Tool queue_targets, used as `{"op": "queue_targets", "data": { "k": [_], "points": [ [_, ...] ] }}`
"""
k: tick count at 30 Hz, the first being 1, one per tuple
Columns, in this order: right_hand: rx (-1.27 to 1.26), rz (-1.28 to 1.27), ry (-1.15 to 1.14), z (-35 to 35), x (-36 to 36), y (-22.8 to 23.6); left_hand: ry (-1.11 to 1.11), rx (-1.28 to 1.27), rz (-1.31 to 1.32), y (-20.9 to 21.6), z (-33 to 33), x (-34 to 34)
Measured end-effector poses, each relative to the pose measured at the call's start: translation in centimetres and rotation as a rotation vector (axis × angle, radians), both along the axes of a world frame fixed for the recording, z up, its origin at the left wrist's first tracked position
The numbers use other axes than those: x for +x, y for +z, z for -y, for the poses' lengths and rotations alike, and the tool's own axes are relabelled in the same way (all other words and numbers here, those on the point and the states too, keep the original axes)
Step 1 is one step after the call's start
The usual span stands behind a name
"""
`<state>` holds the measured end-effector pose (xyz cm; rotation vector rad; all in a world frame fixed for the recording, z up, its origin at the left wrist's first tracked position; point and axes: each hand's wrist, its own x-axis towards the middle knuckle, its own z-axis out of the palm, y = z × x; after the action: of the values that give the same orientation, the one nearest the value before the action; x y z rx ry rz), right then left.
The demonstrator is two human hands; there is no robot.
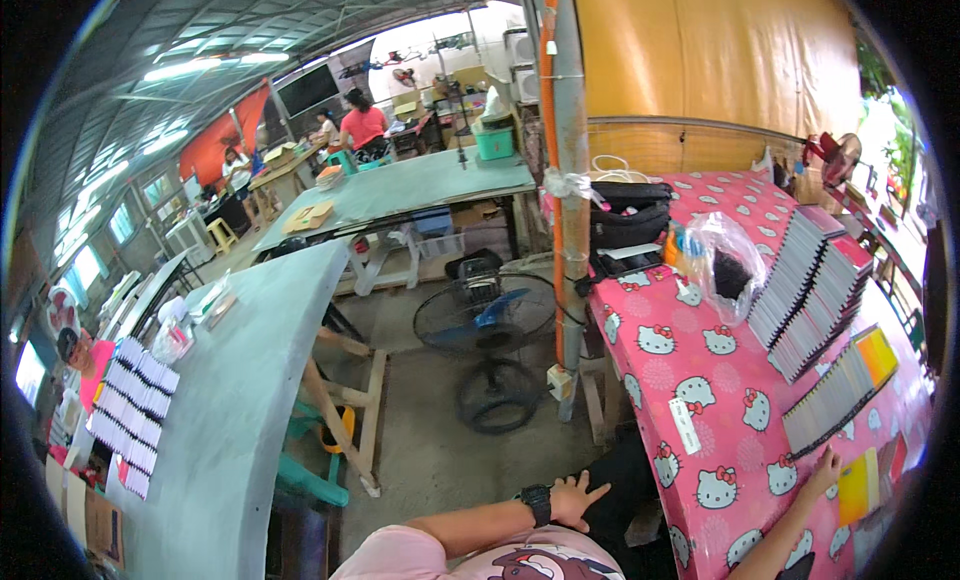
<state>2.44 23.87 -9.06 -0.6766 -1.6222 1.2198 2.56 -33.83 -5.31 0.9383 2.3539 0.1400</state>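
Note:
My left hand (576, 502), with a black watch on its wrist, is held low in front of my body, fingers spread and nothing in them. My right hand (824, 472) is at the pink table with its fingers bent and closed; whatever they may hold is hidden. It lies between a row of spiral-bound booklets (835, 395) with a yellow end and a yellow booklet (857, 488) beside other booklets. Farther back on the same table stand taller rows of black-bound booklets (805, 290). A small white label strip (684, 426) lies left of my right hand.
The pink patterned table (640, 380) also bears a clear plastic bag (725, 270) and black bags (630, 220). A pole (572, 310) and a large floor fan (485, 315) stand left of it. Booklets (135, 405) lie on the grey-green table (240, 380). People are farther back and at left.

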Motion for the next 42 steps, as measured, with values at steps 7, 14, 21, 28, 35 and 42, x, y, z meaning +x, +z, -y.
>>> {"op": "queue_targets", "data": {
  "k": [7, 14, 21, 28, 35, 42],
  "points": [
    [-0.004, -0.040, 0.000, 5.9, 1.5, 2.3, -0.608, 0.796, 0.328, 8.4, -7.8, -0.3],
    [0.239, -0.017, -0.148, 9.0, 2.5, 3.5, -0.947, 0.555, 1.022, 11.4, -19.4, 1.2],
    [0.078, 0.084, -0.174, 11.4, 1.2, 5.5, -1.172, -0.264, 1.664, 6.3, -29.2, 1.8],
    [-0.071, 0.061, -0.122, 13.8, 2.1, 8.7, -1.173, -0.248, 1.828, 5.5, -29.7, 2.3],
    [-0.181, 0.184, -0.093, 15.3, 2.2, 8.7, -1.099, -0.326, 1.996, 4.8, -29.6, 2.8],
    [-0.224, 0.240, -0.045, 15.9, 2.8, 10.8, -1.137, -0.235, 1.874, 5.6, -29.3, 2.7]
  ]
}}
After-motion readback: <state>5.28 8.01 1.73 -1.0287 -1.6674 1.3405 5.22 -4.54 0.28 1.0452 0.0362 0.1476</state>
